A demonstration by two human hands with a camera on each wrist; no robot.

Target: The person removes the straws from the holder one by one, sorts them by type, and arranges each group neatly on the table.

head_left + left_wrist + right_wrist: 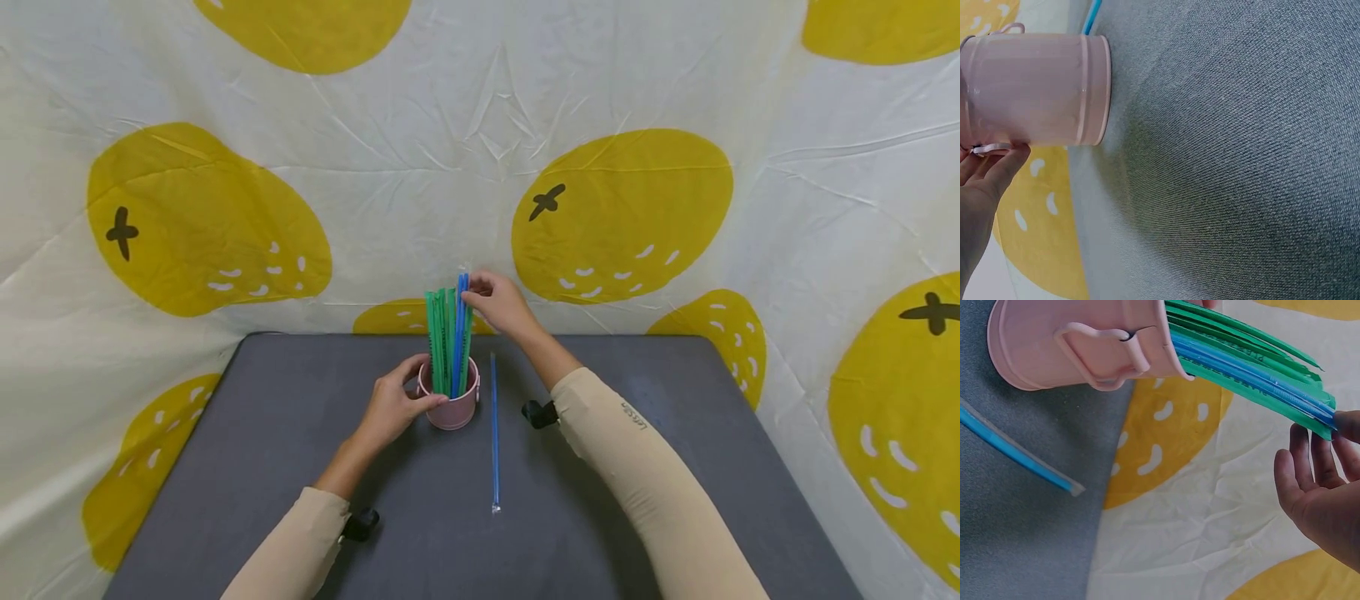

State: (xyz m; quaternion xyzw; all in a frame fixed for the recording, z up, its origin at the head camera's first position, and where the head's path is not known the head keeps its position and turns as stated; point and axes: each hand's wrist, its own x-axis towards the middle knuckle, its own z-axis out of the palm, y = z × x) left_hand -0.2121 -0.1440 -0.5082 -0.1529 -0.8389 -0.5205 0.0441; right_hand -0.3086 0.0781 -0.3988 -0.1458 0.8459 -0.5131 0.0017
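Note:
A small pink metal bucket (452, 414) stands upright on the table, holding several green-wrapped straws (437, 342) and a few blue straws (457, 342). My left hand (392, 405) holds the bucket from the left, its thumb at the near rim and its fingers by the side handle (992, 149). At the top of the bundle, my right hand (501, 302) pinches a blue straw between thumb and fingers; the right wrist view shows the thumb against the blue straws (1254, 369). Whether it grips one or more straws I cannot tell. Another blue straw (495, 433) in clear wrapping lies right of the bucket.
The dark grey table (300, 433) ends just behind the bucket. A white cloth (420, 200) printed with big yellow fruit hangs behind and at both sides. Small black wrist devices (540, 414) sit at each sleeve cuff.

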